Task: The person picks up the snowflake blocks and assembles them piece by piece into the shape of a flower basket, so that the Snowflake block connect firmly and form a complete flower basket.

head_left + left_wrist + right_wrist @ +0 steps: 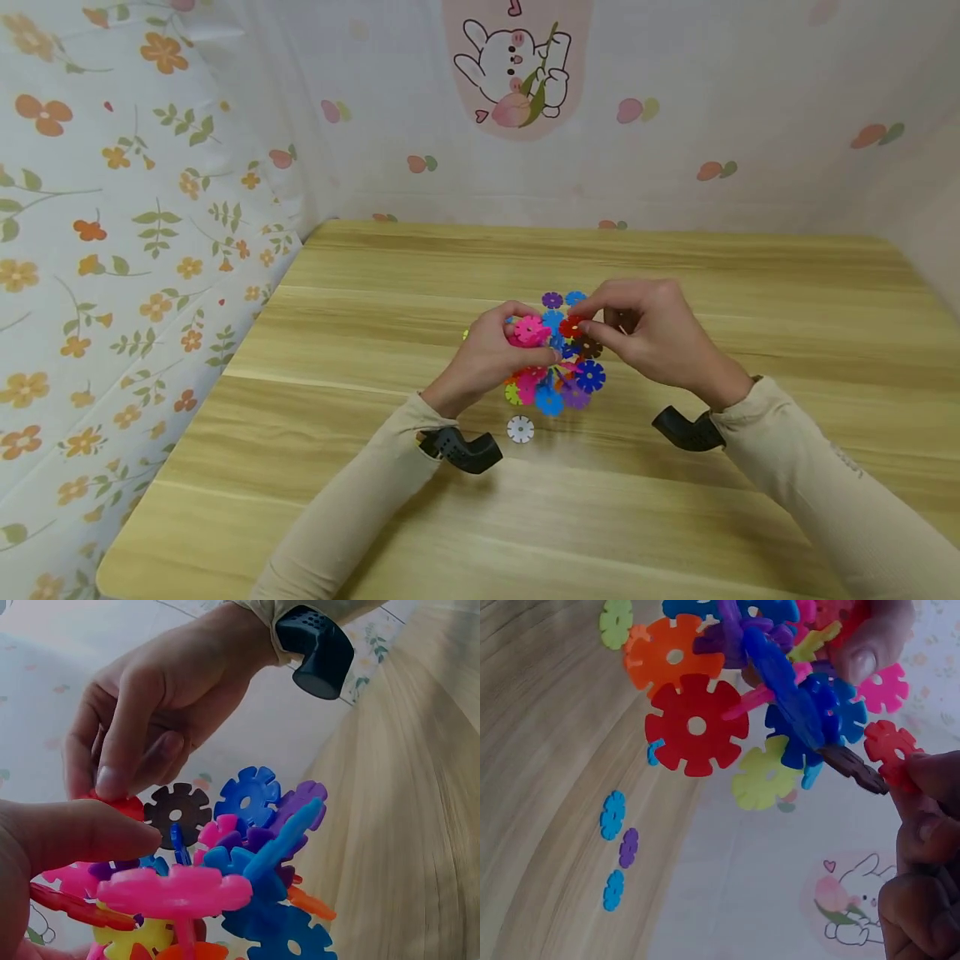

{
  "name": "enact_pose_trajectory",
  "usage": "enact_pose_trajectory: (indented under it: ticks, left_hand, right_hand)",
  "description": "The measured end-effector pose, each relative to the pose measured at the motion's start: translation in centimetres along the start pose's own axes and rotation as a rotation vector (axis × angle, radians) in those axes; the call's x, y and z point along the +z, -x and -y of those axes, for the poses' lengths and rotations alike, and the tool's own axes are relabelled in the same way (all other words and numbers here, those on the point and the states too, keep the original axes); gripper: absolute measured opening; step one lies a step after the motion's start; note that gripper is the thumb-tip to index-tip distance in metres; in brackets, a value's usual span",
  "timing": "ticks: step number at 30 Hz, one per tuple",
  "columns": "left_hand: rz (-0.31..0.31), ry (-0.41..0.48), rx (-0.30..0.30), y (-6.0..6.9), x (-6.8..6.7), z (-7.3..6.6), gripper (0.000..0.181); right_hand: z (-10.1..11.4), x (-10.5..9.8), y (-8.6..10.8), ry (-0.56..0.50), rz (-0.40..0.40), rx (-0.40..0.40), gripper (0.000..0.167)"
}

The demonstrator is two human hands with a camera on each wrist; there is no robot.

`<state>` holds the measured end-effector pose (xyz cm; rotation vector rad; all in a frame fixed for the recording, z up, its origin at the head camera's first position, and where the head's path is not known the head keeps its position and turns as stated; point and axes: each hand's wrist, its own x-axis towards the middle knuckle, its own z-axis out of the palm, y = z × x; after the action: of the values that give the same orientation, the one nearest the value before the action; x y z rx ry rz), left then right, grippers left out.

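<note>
One red disc (885, 745) was held in a closed pinch by the right hand (651, 333), at the right side of the disc cluster (557, 340). Brown disc (853, 769) immediately beside it; contact unclear. Left hand (491, 354) gripped the cluster's opposite side, farther from the brown.

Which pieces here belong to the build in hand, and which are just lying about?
In the job:
joined disc cluster, in the left hand
red disc, pinched by the right hand

Apparently just lying about:
white disc
purple disc
two light blue discs
</note>
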<state>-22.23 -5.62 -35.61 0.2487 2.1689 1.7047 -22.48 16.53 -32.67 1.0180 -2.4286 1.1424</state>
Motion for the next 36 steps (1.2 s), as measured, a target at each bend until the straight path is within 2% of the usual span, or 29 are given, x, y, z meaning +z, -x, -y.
enact_pose_trajectory:
  ticks: [6, 11, 13, 16, 22, 27, 29, 31, 34, 36]
  left_hand:
    - [-0.006, -0.066, 0.020, 0.2, 0.1, -0.2, 0.050]
    - [-0.022, -0.120, 0.023, 0.3, 0.1, -0.4, 0.050]
    - [-0.031, -0.139, 0.020, 0.3, 0.1, -0.4, 0.049]
    - [-0.022, -0.116, 0.007, 0.3, 0.0, -0.3, 0.049]
    - [0.030, -0.005, -0.002, 0.4, 0.2, 0.1, 0.050]
    - [0.048, 0.111, -0.045, 0.6, 0.5, 0.3, 0.051]
    - [0.045, 0.150, -0.074, 0.6, 0.5, 0.4, 0.055]
    - [0.046, 0.174, -0.089, 0.6, 0.5, 0.4, 0.060]
    - [0.043, 0.170, -0.100, 0.5, 0.4, 0.3, 0.064]
    - [0.049, 0.152, -0.102, 0.4, 0.3, 0.4, 0.065]
  right_hand:
    - [0.5, 0.2, 0.1, 0.116, -0.003, -0.121, 0.021]
    - [1.3, 0.3, 0.0, 0.219, 0.026, -0.226, 0.019]
    - [1.5, 0.5, -0.1, 0.255, 0.039, -0.254, 0.018]
    - [1.6, 0.8, -0.2, 0.251, 0.044, -0.263, 0.018]
    - [1.2, 1.2, -0.1, 0.100, 0.068, -0.171, 0.017]
    - [0.8, 1.5, 0.1, -0.037, 0.119, -0.032, 0.015]
    - [0.5, 1.7, 0.4, -0.085, 0.104, 0.024, 0.015]
    - [0.3, 1.9, 0.9, -0.122, 0.072, 0.045, 0.015]
    - [-0.2, 2.3, 1.2, -0.165, 0.008, 0.074, 0.017]
    - [-0.5, 2.5, 1.2, -0.178, 0.003, 0.082, 0.017]
